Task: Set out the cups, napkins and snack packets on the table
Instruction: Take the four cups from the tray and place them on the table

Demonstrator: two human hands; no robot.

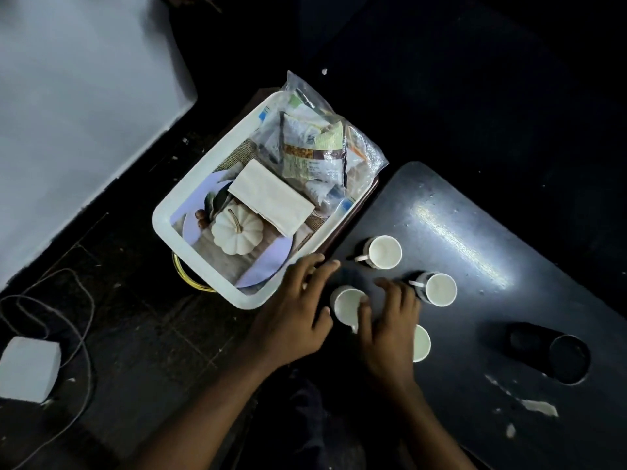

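Observation:
Four white cups stand on the dark table [475, 205]: one cup with a handle [385, 252] at the back, another [440, 289] to its right, a third cup [346, 304] between my hands, and a fourth [421, 342] half hidden by my right hand. My left hand [298, 310] hovers with spread fingers over the tray's near corner, its thumb beside the third cup. My right hand [390, 330] lies spread, thumb touching that cup's rim. A white tray [163, 215] left of the table holds folded napkins [271, 196] and a clear bag of snack packets [315, 144].
A black cup-like object [549, 354] lies on the table's right part, with white smears [539, 407] near the front edge. On the dark floor at left are a white box [29, 373] and loose cables [81, 320]. A pale surface [68, 113] fills the upper left.

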